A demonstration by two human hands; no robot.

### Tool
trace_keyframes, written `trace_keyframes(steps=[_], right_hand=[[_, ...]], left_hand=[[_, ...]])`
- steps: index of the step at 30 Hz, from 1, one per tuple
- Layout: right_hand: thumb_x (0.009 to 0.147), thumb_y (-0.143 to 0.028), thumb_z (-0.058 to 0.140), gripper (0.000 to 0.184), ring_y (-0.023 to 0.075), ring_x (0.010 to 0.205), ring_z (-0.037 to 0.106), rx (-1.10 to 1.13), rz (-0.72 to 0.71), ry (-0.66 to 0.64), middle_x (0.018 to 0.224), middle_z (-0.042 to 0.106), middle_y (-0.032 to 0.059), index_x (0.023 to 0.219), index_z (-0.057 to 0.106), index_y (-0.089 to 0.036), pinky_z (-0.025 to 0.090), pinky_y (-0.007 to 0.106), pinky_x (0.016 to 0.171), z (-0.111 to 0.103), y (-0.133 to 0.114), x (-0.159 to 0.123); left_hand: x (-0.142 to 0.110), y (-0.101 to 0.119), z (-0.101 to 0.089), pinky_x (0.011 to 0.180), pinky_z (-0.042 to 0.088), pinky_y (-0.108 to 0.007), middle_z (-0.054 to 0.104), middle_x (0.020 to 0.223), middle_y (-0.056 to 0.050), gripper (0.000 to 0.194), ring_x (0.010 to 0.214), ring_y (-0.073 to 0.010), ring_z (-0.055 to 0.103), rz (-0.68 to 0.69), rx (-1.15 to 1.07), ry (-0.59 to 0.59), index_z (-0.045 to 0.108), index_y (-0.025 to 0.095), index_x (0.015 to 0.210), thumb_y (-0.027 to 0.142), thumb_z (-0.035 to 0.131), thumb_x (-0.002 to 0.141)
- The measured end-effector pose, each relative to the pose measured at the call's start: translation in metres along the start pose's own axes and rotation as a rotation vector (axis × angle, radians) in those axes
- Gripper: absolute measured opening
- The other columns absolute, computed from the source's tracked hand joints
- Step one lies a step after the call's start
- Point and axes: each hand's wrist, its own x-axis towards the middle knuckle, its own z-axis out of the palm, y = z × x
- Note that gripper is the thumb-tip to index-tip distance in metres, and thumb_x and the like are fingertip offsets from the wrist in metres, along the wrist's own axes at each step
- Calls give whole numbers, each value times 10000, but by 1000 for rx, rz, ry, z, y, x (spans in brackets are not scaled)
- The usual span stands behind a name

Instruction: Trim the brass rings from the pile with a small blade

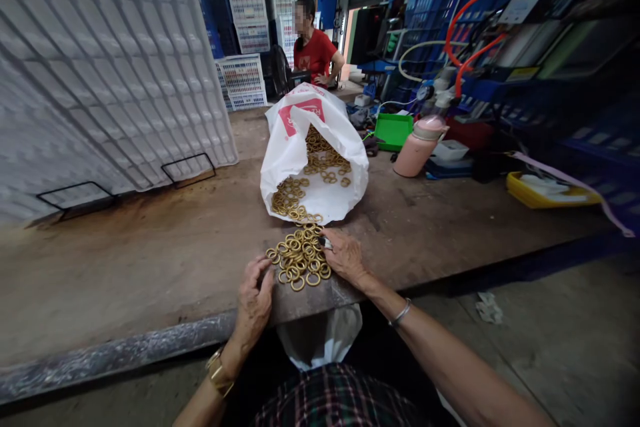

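A loose pile of brass-coloured rings lies on the table before me. At its left edge rests my left hand, open, fingers bent and the thumb apart, the fingertips touching or close to an outer ring. From the other side my right hand reaches to the pile with its fingers extended and loosely bent; something dark and light is wrapped on one finger. I see no ring held in it. Behind the pile a white plastic bag lies with its mouth towards me, more rings inside it and spilling at its lip.
White ribbed trays stand stacked at left by black wire frames. To the right are a pink bottle, a green tray and a yellow tray. A person in red is beyond the bag. Another white bag hangs below the table edge.
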Motion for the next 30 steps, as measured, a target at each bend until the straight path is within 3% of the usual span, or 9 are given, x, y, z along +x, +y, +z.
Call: trace_keyframes(steps=[6,16,25,30], right_hand=[[795,-211,460,225,176,821,604,97,-5,66,926,673,25,968,604,-207,411,238,678,0,2,-1],[784,-182,462,201,184,790,592,70,-33,35,878,665,49,914,615,-182,405,249,683,-7,-3,-5],[783,-178,444,211,179,777,579,22,-39,-3,885,664,51,915,607,-194,388,247,667,-6,-2,-7],[766,-169,449,221,177,779,581,23,-47,3,913,666,54,916,611,-185,391,245,666,-5,-3,-7]], left_hand=[[-20,16,-5,799,467,-347,610,870,-46,129,861,-171,568,111,87,21,591,195,884,178,482,817],[-5,28,7,703,393,-385,600,879,-87,235,817,-251,510,89,572,-211,586,197,981,282,556,763],[0,31,5,722,359,-377,594,847,-67,66,823,-236,503,-17,505,-272,558,199,813,241,524,776],[3,31,5,722,358,-369,590,822,-51,80,807,-226,506,-47,471,-292,525,192,795,229,564,735]])
